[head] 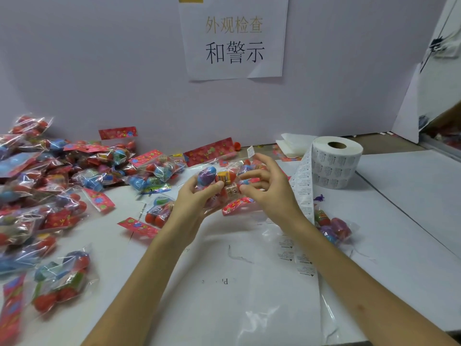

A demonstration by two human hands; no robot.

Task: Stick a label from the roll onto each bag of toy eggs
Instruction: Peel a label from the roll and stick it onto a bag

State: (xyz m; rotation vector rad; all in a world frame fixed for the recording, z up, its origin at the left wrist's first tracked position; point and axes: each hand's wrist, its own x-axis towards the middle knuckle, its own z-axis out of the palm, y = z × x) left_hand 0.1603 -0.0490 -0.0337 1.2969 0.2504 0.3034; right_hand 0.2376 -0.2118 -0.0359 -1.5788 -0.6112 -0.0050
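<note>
Bag of toy eggs [225,182] held above middle of table [399,221], clear film, red header card hanging below; part hidden behind fingers. Left hand [192,199] grips bag from left, thumb on eggs. Right hand [270,187] spread, fingers loosely bent, thumb tip touching bag; small label [250,152] clings to raised fingertip, print unreadable. Label roll [336,166] upright toward far right corner; backing strip [303,186] trails toward near edge, passing behind right forearm. Pile of bags [50,186] along left edge, cut off by frame.

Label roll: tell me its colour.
The label roll is white with small black print; head view.
</note>
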